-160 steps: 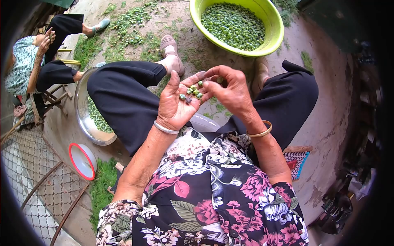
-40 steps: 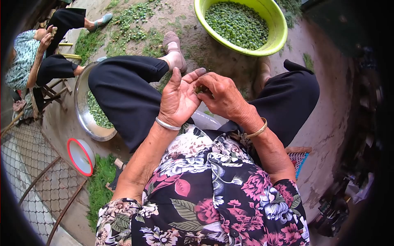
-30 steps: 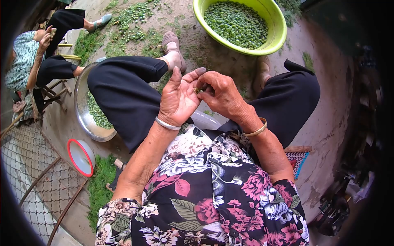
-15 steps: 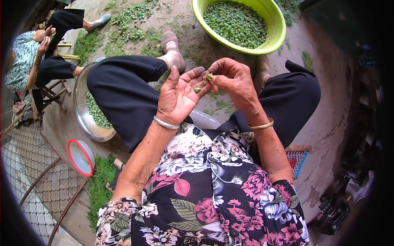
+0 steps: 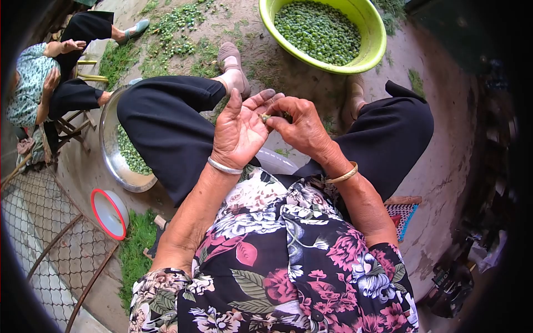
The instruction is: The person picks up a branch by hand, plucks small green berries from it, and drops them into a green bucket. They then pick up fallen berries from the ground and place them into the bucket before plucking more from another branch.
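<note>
Palm up above my lap, my left hand (image 5: pixel 242 132) is open, its thumb apart and its fingers stretched toward the right. A small green piece (image 5: pixel 265 117) lies at its fingers, where the fingertips of my right hand (image 5: pixel 301 125) pinch it. The fingers of my right hand are bent together and partly hide the left fingers. Beyond my hands stands a yellow-green basin (image 5: pixel 379 47) holding many small green pods. A metal basin (image 5: pixel 109 145) with more green pods is beside my left leg.
A red-rimmed white bowl (image 5: pixel 111 213) stands at the left by green sprigs (image 5: pixel 136 250) and wire mesh (image 5: pixel 61 233). Another person (image 5: pixel 36 83) sits at the upper left. Green pods (image 5: pixel 177 28) and greenery lie on the ground ahead. A woven seat (image 5: pixel 402 216) shows at the right.
My right hand has moved down and left, its fingertips now over my left fingers. My left hand has hardly moved. The other person's hands have moved apart.
</note>
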The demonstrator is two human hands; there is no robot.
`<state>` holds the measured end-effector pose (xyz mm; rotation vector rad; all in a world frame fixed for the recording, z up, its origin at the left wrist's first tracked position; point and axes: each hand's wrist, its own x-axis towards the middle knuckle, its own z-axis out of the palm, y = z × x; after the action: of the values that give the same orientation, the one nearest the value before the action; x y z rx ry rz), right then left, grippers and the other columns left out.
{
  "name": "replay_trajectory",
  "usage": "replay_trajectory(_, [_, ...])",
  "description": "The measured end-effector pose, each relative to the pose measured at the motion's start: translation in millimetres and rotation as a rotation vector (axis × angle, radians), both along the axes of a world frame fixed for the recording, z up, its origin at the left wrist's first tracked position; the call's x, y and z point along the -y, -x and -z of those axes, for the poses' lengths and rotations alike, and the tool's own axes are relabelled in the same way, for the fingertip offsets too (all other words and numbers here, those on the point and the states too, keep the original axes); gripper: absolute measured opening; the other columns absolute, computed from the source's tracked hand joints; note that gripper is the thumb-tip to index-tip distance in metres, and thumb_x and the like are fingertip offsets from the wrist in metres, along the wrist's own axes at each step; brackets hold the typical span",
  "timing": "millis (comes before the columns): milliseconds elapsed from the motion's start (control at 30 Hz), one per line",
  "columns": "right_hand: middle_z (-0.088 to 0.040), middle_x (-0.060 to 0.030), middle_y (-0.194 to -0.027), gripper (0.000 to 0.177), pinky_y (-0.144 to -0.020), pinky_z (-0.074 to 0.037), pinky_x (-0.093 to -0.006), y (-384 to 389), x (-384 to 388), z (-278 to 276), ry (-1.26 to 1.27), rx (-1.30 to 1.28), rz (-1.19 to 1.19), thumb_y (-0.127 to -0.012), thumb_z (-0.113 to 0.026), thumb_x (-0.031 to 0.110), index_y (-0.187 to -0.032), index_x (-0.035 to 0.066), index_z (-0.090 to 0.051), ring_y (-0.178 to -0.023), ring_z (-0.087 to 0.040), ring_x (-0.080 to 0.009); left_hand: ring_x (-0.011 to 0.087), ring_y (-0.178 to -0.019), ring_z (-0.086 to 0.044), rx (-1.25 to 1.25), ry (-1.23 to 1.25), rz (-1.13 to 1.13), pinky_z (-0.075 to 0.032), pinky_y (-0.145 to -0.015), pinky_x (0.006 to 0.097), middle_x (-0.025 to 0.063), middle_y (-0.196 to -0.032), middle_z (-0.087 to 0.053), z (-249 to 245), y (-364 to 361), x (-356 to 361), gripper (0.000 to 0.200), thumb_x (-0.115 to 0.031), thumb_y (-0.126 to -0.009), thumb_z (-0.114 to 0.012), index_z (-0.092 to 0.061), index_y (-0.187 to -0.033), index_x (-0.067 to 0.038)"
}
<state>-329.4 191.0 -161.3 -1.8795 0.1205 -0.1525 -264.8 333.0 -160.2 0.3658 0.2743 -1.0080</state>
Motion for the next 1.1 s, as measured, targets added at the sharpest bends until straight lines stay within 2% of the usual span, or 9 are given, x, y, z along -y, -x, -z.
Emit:
replay_trajectory(100, [-0.063, -0.0182, -0.069, 0.013, -0.059, -0.048, -0.0345, -3, 6, -12, -0.108, -0.062, 0.05, -0.073, -0.064, 0.005, -0.08, -0.006, -0.063, -0.062, -0.062, -0.0231, 0.0252, -0.107, -0.055, -0.038, 0.034, -0.005, -0.044, -0.094, 0.0379, 0.0183, -0.115, -0.057, 3, 0, -1, 0.049, -0.037, -0.09, -0.059, -0.052, -0.114, 0.005])
replay_trajectory(167, [-0.063, -0.0183, -0.069, 0.013, -0.06, -0.048, -0.0349, -3, 9, -16, -0.14, -0.106, 0.089, -0.075, -0.063, 0.006, -0.08, -0.006, -0.063, -0.062, -0.062, -0.0235, 0.0212, -0.099, -0.059, 0.264, -0.213, -0.024, -0.047, -0.09, 0.0348, 0.0144, -0.107, -0.062, 0, 4, -3, 0.032, -0.025, -0.093, -0.057, -0.058, -0.108, 0.003])
replay_trajectory(267, [-0.063, -0.0104, -0.066, 0.013, -0.058, -0.046, -0.0275, -3, 15, -15, -0.038, -0.097, 0.07, -0.079, -0.063, 0.007, -0.082, -0.005, -0.064, -0.061, -0.057, -0.0116, 0.0134, -0.078, -0.062, 0.422, -0.461, 0.027, -0.05, -0.071, 0.0252, 0.0085, -0.088, -0.066, -10, 7, 2, 0.017, -0.01, -0.088, -0.061, -0.064, -0.098, 0.004])
replay_trajectory(333, [-0.064, -0.019, -0.068, 0.016, -0.061, -0.05, -0.0347, -3, 16, -21, 0.044, -0.176, 0.023, -0.076, -0.062, 0.009, -0.077, -0.007, -0.064, -0.061, -0.063, -0.0244, 0.0077, -0.06, -0.058, 0.677, -0.688, 0.04, -0.045, -0.055, 0.0181, 0.0037, -0.073, -0.064, -13, 9, 6, 0.012, -0.002, -0.083, -0.064, -0.065, -0.093, 0.005])
replay_trajectory(433, [-0.064, -0.0205, -0.067, 0.015, -0.06, -0.05, -0.036, -2, 17, -19, 0.092, -0.162, 0.058, -0.075, -0.063, 0.007, -0.077, -0.007, -0.065, -0.061, -0.064, -0.0271, 0.01, -0.063, -0.061, 0.852, -0.814, 0.177, -0.048, -0.056, 0.0199, 0.0061, -0.079, -0.066, -11, 3, 4, 0.015, -0.004, -0.084, -0.064, -0.064, -0.095, 0.005])
replay_trajectory(667, [-0.062, -0.0227, -0.067, 0.012, -0.06, -0.05, -0.0391, -11, 38, -42, 0.102, -0.096, 0.043, -0.072, -0.063, 0.004, -0.076, -0.007, -0.064, -0.064, -0.064, -0.0338, 0.0107, -0.058, -0.055, 0.473, -0.473, 0.394, -0.043, -0.05, 0.0205, 0.0052, -0.072, -0.06, -22, -35, 19, 0.013, -0.006, -0.082, -0.067, -0.061, -0.09, 0.002])
replay_trajectory(900, [-0.058, -0.0261, -0.066, 0.014, -0.065, -0.049, -0.0453, -22, 68, -58, 0.556, -0.021, -0.023, -0.071, -0.058, 0.007, -0.072, -0.006, -0.061, -0.069, -0.061, -0.0403, 0.0087, -0.057, -0.053, 0.659, -0.468, 0.606, -0.042, -0.049, 0.0202, 0.0039, -0.071, -0.06, -43, -64, 54, 0.012, -0.009, -0.083, -0.066, -0.059, -0.086, 0.0])
replay_trajectory(1067, [-0.059, -0.0264, -0.061, 0.023, -0.057, -0.051, -0.0378, -38, 101, -88, 0.268, -0.089, -0.044, -0.067, -0.054, 0.01, -0.07, -0.01, -0.063, -0.054, -0.063, -0.0279, 0.0095, -0.059, -0.056, 0.789, -0.617, 0.524, -0.046, -0.053, 0.0211, 0.0051, -0.071, -0.062, -14, -74, 73, 0.014, -0.013, -0.087, -0.061, -0.06, -0.081, 0.0])
replay_trajectory(1100, [-0.059, -0.0042, -0.062, 0.021, -0.051, -0.041, -0.0247, -36, 113, -91, 0.239, -0.158, -0.057, -0.079, -0.061, 0.017, -0.077, -0.004, -0.06, -0.056, -0.053, -0.0101, 0.0099, -0.06, -0.057, 0.842, -0.671, 0.569, -0.047, -0.054, 0.0218, 0.0054, -0.071, -0.062, 6, -77, 71, 0.016, -0.014, -0.088, -0.06, -0.061, -0.08, -0.001])
